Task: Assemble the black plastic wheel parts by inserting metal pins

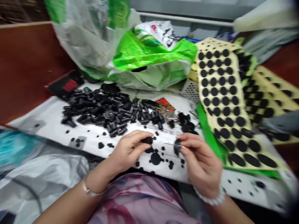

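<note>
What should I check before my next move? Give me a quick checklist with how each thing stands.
1. Left hand holding the black part: ok.
2. Right hand pinching the dark disc: ok.
3. Thin metal pin clear of the left hand: ok, there is a gap.
4. Pin centred in the disc: cannot tell.
5. White sheet free of loose black bits: not ok, some lie between the hands.

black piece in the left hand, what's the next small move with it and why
Probably ease the right hand toward the left hand, lining up the thin pin with the black piece. The right hand pinches a dark disc that the pin seems to pass through, the pin points toward the left hand, and a gap separates pin and piece.
</note>
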Available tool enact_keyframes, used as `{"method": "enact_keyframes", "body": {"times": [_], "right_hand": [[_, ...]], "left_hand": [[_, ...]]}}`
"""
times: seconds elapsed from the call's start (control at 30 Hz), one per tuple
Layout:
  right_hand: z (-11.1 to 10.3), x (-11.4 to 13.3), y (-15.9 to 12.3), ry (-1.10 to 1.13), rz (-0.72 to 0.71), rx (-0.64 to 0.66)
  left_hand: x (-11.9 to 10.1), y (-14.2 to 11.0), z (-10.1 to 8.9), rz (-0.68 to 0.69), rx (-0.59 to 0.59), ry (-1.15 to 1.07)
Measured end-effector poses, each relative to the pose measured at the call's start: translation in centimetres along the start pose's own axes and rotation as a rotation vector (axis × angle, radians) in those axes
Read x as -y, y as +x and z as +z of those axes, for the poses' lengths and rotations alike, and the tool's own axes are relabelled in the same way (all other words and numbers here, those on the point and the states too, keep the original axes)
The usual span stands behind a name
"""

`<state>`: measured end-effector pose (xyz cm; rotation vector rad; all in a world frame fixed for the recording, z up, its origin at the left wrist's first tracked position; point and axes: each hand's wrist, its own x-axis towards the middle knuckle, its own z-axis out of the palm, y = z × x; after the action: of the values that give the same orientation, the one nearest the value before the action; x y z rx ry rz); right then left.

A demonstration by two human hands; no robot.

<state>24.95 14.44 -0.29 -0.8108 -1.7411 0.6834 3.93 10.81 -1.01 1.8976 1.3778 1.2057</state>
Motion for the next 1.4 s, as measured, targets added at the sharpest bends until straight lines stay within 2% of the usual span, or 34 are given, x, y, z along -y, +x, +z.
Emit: {"method": "enact_keyframes", "body": {"times": [0.17,0.4,0.67,0.87,0.93,1.07,1.27,1.4], "right_hand": [[0.0,0.2,0.0,0.023,-0.049,0.052],[-0.2,0.8,0.4,0.003,-0.218,0.079],[-0.2,1.1,0.7,-0.1,-0.329,0.169],[-0.1,1.1,0.1,-0.107,-0.376,0.254],[0.1,1.0,0.1,-0.071,-0.334,0.256],[0.3,0.9,0.5,0.003,-0.19,0.233],[-0.7,0.8,1.3,-0.237,-0.381,0.459],[-1.2,0.6,1.4,-0.372,-0.471,0.523]], "left_hand": [[0.4,-0.3,0.0,-0.02,-0.021,-0.013],[0.4,-0.4,0.4,0.116,0.024,0.094],[-0.2,-0.3,0.4,0.242,0.056,0.189],[-1.2,-0.2,0.3,0.322,0.116,0.259],[-1.3,0.0,0.4,0.336,0.121,0.273],[-1.0,0.4,0.9,0.257,0.089,0.195],[-0.4,0.2,1.2,0.069,0.108,0.072],[-0.4,0.1,1.3,0.019,0.156,0.052]]}}
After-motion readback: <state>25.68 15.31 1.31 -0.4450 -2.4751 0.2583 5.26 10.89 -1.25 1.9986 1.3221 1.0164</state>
